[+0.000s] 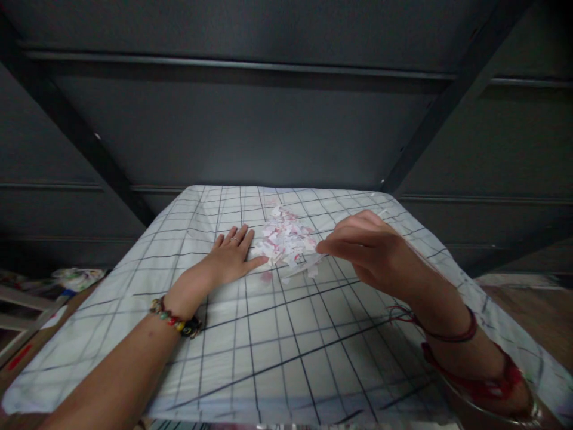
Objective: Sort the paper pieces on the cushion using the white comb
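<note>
A loose heap of torn paper scraps (286, 236), white with pink and red marks, lies on a checked tablecloth (268, 334). My left hand (228, 257) rests palm down at the heap's left edge, fingers spread, the thumb touching the nearest scraps. At the right edge, my right hand (367, 251) is closed in a pinch, fingertips pointing at the scraps. A pale, thin strip (304, 266) runs from those fingertips along the heap's near side. Whether the pinch holds that strip or something else is hidden. A small white tip (382, 212) shows just behind the right hand.
A dark panelled wall (250, 125) with metal frame bars rises behind the table's far edge. At lower left stand a pale chair or rack (22, 310) and a crumpled bag-like bundle (78, 278). Brown floor (528, 310) shows at the right.
</note>
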The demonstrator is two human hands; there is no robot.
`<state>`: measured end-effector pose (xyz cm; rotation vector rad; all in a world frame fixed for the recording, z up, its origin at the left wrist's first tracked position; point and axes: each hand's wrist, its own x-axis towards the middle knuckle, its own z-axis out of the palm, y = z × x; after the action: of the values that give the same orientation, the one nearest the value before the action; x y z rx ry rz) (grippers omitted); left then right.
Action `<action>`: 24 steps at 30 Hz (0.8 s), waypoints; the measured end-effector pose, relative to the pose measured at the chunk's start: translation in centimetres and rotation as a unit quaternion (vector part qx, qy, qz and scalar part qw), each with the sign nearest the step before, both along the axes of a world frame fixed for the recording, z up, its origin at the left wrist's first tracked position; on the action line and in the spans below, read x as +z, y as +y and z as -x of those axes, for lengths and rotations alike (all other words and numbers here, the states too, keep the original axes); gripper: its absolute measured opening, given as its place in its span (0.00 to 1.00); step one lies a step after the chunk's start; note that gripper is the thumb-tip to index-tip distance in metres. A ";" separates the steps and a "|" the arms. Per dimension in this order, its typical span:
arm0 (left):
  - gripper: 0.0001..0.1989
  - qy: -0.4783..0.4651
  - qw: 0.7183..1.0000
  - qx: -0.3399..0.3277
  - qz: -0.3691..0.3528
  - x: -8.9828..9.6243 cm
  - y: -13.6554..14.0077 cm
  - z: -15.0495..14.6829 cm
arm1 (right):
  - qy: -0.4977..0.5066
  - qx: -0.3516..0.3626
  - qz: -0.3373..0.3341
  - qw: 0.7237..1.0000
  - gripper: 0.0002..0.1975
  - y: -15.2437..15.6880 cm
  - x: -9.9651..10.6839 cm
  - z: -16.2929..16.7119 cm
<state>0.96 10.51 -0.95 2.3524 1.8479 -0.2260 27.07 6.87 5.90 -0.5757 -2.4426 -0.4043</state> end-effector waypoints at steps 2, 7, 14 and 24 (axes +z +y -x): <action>0.42 0.001 1.000 -0.001 -0.002 0.0 0.0 0.0 | 0.008 -0.008 -0.002 1.000 0.15 0.1 0.1 -0.3; 0.42 0.004 1.000 -0.001 -0.006 0.1 0.0 0.0 | -0.003 -0.021 0.020 1.000 0.17 0.3 0.3 -0.7; 0.41 0.008 1.000 0.000 -0.003 0.1 0.0 -0.1 | -0.009 -0.042 0.017 0.999 0.18 0.2 0.8 -1.2; 0.42 -0.012 1.000 -0.002 0.000 0.1 0.0 0.0 | -0.013 0.004 0.000 1.000 0.14 -0.3 0.4 -0.1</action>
<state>0.92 10.49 -0.82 2.3489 1.8318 -0.1968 27.20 6.55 6.32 -0.5638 -2.4685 -0.4112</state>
